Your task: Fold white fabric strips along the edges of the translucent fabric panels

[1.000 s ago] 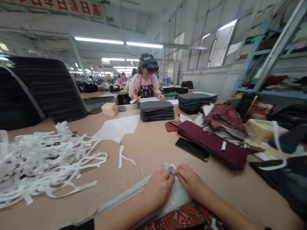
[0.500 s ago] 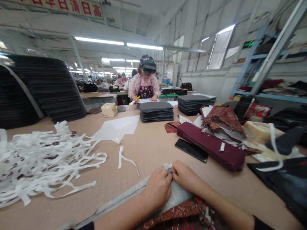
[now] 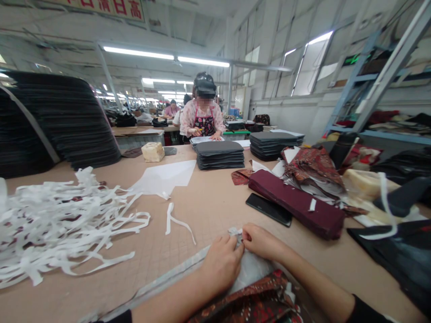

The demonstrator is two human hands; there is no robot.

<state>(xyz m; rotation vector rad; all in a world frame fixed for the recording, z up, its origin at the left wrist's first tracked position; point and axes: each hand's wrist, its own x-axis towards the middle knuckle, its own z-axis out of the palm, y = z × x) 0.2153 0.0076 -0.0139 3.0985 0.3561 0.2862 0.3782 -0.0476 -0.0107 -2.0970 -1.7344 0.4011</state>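
My left hand (image 3: 222,262) is closed on the far edge of a piece of fabric with a pale grey-white backing (image 3: 251,271). Beside it, almost touching, my right hand (image 3: 261,242) pinches the same edge between thumb and curled fingers. A small crumpled grey-white bit (image 3: 235,231) sticks out just beyond the fingertips. Nearer to me the fabric's brown-red patterned side (image 3: 256,300) shows between my forearms, bunched in folds. The exact spot under my fingers is hidden.
White strips (image 3: 67,224) are heaped at left, with one loose strip (image 3: 170,220) apart. Right of centre lie a black phone (image 3: 267,210) and a maroon folded bundle (image 3: 296,204). Dark panels (image 3: 220,156) stand stacked ahead. A co-worker (image 3: 204,112) works across the table.
My hands stay at the fabric's edge, with the right wrist slightly turned. More of the patterned side shows between my forearms. The co-worker's pen hand has shifted up.
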